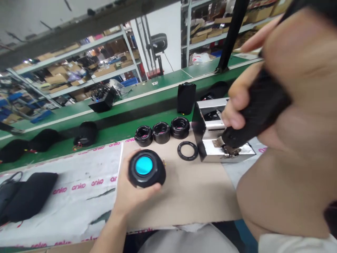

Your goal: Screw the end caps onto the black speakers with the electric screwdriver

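My left hand (131, 193) is wrapped around a rounded black housing (158, 172) with a shiny cyan disc (144, 165) on top, held over the cardboard sheet. A small yellowish bit, perhaps a connector, shows at its right side. Close to the camera and partly blurred, my right hand (279, 105) grips a black electric screwdriver (263, 105). The tool points down and left, its nose at the front of a silver and black metal box (210, 153), which looks like a screw feeder. Whether the tip touches the box I cannot tell. Left of the box, a flat black ring (180, 154) lies on the cardboard.
Three thick black rings (161, 133) stand in a row behind the housing. Cardboard (184, 200) covers the bench front. Black fabric-covered pieces (34, 196) lie left and a black upright unit (186, 98) stands behind. A dark post (231, 38) rises at the back right.
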Available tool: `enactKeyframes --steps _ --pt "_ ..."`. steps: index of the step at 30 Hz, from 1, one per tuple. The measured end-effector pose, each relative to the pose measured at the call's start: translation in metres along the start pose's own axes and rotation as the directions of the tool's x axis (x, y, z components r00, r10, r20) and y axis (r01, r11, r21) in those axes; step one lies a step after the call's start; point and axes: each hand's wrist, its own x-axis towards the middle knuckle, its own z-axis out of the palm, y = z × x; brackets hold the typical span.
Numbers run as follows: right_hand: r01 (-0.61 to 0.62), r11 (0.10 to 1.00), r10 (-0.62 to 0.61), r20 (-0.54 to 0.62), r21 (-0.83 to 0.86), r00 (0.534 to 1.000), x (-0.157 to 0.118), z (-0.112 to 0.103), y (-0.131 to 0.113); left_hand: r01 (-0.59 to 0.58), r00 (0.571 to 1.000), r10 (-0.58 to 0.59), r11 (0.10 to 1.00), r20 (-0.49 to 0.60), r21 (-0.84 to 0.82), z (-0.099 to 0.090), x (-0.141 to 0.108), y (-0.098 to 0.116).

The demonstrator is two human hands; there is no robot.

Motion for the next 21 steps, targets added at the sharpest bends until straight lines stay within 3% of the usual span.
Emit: enactKeyframes --steps 2,3,5,7,8,9,10,13,17,21 --pt "0.053 0.968 -0.050 0.017 -0.246 0.999 -0.007 0.012 -0.003 -0.007 1.000 0.007 0.998 0.007 -0.067 0.017 -0.013 0.002" --pt "0.028 0.937 -0.006 0.063 -0.350 0.998 -0.010 0.015 -0.002 0.005 1.000 -0.004 0.996 0.003 -0.089 0.021 -0.017 0.002" --pt "-0.107 0.852 0.224 0.172 -0.512 0.959 -0.016 0.013 0.007 0.050 0.999 -0.050 0.990 0.009 -0.129 0.023 -0.022 0.002" --pt "-0.221 0.676 0.493 0.208 -0.703 0.845 -0.026 0.007 0.026 0.103 0.994 -0.095 0.977 0.049 -0.185 0.019 -0.024 0.003" --pt "-0.219 0.503 0.644 0.194 -0.836 0.740 -0.033 0.004 0.037 0.123 0.991 -0.109 0.969 0.072 -0.215 0.017 -0.023 0.003" --pt "-0.200 0.423 0.715 0.189 -0.884 0.673 -0.043 0.002 0.050 0.136 0.989 -0.117 0.961 0.091 -0.242 0.016 -0.023 0.004" --pt "-0.170 0.379 0.744 0.190 -0.910 0.641 -0.054 0.000 0.062 0.143 0.987 -0.120 0.954 0.104 -0.264 0.015 -0.022 0.004" --pt "-0.055 0.247 0.765 0.159 -0.968 0.624 -0.088 -0.002 0.094 0.150 0.987 -0.123 0.941 0.108 -0.302 0.015 -0.019 0.006" --pt "0.000 0.099 0.788 0.078 -0.995 0.610 -0.114 0.003 0.116 0.147 0.987 -0.121 0.951 0.110 -0.272 0.016 -0.018 0.005" --pt "-0.004 0.058 0.796 0.044 -0.998 0.603 -0.116 0.006 0.123 0.083 0.991 -0.058 0.974 0.122 -0.212 0.013 -0.016 0.002"
